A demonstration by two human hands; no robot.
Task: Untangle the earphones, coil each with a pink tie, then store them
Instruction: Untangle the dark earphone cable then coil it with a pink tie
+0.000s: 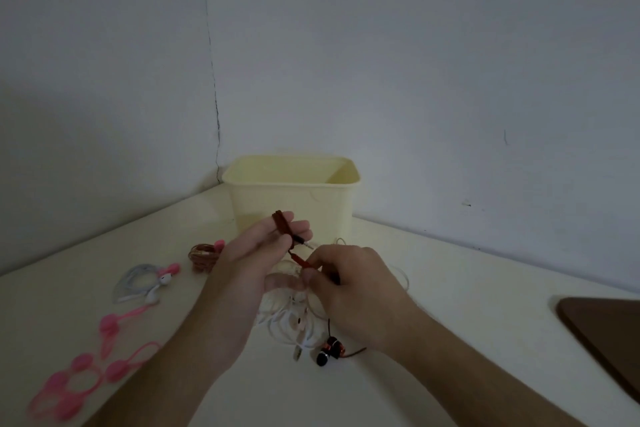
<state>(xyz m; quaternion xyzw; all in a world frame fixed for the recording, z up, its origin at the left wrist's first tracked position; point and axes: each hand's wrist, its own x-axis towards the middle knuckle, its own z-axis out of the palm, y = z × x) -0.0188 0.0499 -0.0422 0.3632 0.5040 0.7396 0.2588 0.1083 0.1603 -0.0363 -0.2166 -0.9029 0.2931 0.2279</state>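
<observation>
Head view: red earphone cable (281,226) is wound in tight loops around the raised fingers of the left hand (252,265), which curls round the loops to keep them in place; its metal plug sticks out just past the fingertips. The right hand (349,282) pinches the free run of the same cable a little below the plug. From there the cable drops to the black-and-copper earbuds (330,350) lying on the desk (450,288). A loose white earphone cable (287,319) lies heaped under both hands, not yet coiled. To the left rest two finished coils, a brown one (202,257) and a white one (142,282), each closed with a pink tie. Spare pink ties (86,371) lie near the desk's front left edge. A pale yellow bin (294,198) stands open behind the hands.

The cable looks thin, light and limp, likely to spring off the fingers if tension drops. Holding the cord itself seems safer than tugging at the buds or plug joints, which may be fragile.
</observation>
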